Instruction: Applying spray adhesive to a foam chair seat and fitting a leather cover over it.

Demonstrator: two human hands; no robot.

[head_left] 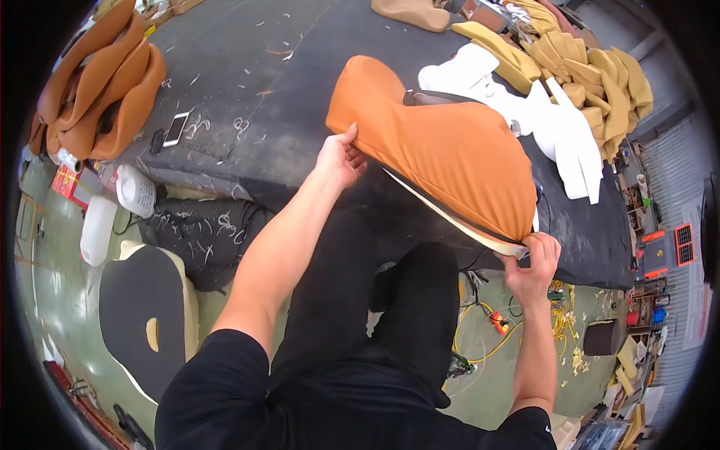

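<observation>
Left hand: closed on the near edge of the orange seat cover, thumb on top; the fingers are tucked under and hidden.
Right hand: pinches the cover's low corner; its fingertips are hard to see.
Seat cover: stretched between both hands, over the dark table; a pale foam edge peeks out below, the rest of the foam is covered.
Beyond the right hand: yellow foam pieces, cut off by the picture's rim.
Far past the left hand: a phone.
</observation>
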